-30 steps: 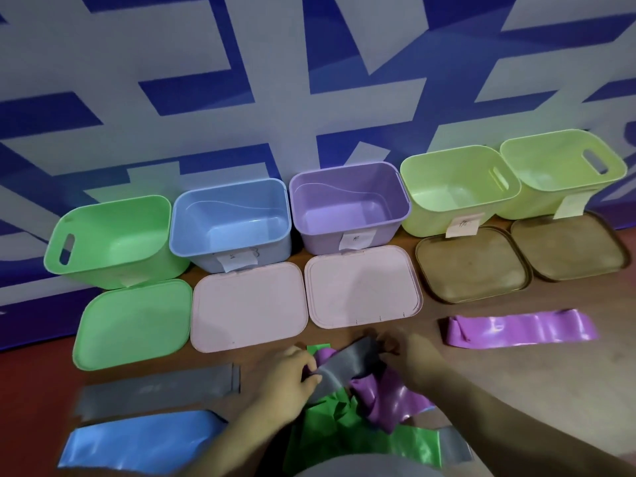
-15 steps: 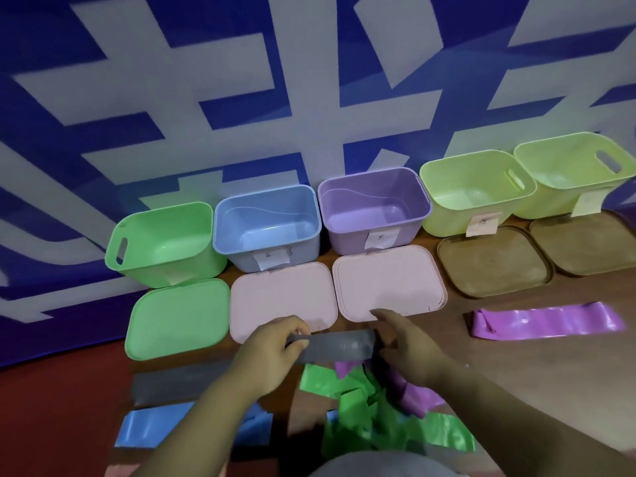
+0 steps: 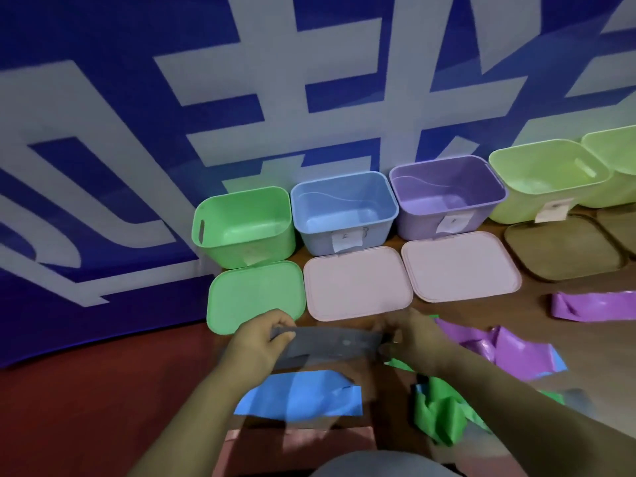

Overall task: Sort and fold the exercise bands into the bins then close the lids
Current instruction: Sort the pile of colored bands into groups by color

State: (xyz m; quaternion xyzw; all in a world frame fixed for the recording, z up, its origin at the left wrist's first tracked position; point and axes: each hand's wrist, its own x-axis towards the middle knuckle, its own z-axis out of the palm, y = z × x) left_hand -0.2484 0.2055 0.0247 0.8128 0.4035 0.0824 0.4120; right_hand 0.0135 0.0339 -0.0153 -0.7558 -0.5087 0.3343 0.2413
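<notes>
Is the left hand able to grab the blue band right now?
Probably not at once: the left hand grips one end of the grey band, with the right hand on the other end. The blue band lies close by, nothing on top, so after letting go the way looks free.

Open bins [image 3: 316, 232] lined the far wall [image 3: 137, 98], with flat lids [image 3: 358, 284] before them. Loose bands [image 3: 499, 349] cluttered the near right, and the near left lay open.

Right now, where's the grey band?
Head view, low centre: grey band held between left hand and right hand, in front of the green lid and a pink lid, above the blue band.
</notes>
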